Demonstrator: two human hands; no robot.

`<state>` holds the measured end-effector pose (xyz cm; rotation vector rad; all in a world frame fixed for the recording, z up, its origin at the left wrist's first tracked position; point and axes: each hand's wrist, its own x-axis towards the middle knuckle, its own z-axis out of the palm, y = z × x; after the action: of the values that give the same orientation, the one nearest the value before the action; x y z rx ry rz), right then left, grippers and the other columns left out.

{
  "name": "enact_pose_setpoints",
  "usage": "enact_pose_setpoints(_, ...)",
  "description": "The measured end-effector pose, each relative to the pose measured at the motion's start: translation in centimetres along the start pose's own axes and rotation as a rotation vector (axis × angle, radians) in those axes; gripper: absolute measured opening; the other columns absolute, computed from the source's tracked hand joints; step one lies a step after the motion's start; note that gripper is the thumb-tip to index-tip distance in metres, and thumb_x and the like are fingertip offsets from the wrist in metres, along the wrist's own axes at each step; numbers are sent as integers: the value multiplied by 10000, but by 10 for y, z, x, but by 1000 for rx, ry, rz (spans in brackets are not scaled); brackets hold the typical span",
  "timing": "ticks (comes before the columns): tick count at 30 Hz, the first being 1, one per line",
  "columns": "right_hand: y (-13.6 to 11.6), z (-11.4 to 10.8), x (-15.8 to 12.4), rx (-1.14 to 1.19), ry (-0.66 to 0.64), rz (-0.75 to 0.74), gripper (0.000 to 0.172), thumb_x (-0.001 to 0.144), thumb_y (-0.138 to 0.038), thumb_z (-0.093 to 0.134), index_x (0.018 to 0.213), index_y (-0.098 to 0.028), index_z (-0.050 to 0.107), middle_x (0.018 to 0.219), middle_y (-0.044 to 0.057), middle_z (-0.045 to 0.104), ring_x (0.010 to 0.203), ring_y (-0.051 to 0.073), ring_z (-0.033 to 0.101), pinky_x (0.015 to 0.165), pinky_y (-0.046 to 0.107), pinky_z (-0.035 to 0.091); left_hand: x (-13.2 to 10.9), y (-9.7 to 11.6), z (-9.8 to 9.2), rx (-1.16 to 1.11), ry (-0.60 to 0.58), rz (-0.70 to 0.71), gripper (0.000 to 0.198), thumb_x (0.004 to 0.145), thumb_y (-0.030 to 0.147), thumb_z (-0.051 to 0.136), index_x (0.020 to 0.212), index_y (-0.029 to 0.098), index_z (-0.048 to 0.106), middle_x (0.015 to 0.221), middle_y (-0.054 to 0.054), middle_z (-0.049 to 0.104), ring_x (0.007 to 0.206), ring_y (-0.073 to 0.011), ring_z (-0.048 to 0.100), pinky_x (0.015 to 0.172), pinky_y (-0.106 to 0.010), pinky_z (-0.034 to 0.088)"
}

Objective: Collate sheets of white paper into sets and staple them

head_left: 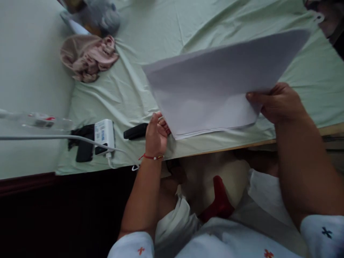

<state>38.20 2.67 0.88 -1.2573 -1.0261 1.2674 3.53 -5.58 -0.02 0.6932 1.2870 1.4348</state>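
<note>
A stack of white paper sheets [209, 86] is held tilted above a pale green cloth. My right hand [282, 102] grips the stack at its right side, thumb on top and the other fingers hidden beneath. At the lower left corner of the stack is my left hand [158, 134], its fingers loosely curled and apart, close beside the paper's edge and with nothing gripped. A red string bracelet [153, 157] circles the left wrist. Just left of that hand, a black object [135, 131] lies on the cloth.
The green cloth [150, 43] covers the surface. A crumpled pink cloth [91, 57] lies at the upper left. Nearer are a white box [104, 136], a dark phone-like object [85, 147] and a clear bottle [47, 121]. A white cable [80, 138] crosses the left side.
</note>
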Motion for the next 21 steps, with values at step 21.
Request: enact_pose_setpoints(21,2,3,-14,-353,36,-173,452,546,-356,1026,872,-212,747,1005,10,747,1065,266,689,1083,489,556,1,3,-24,481,-31,265,321,702,314,960,951,251,768,1011,-31,792,1195,-297,693,1194,-427,494)
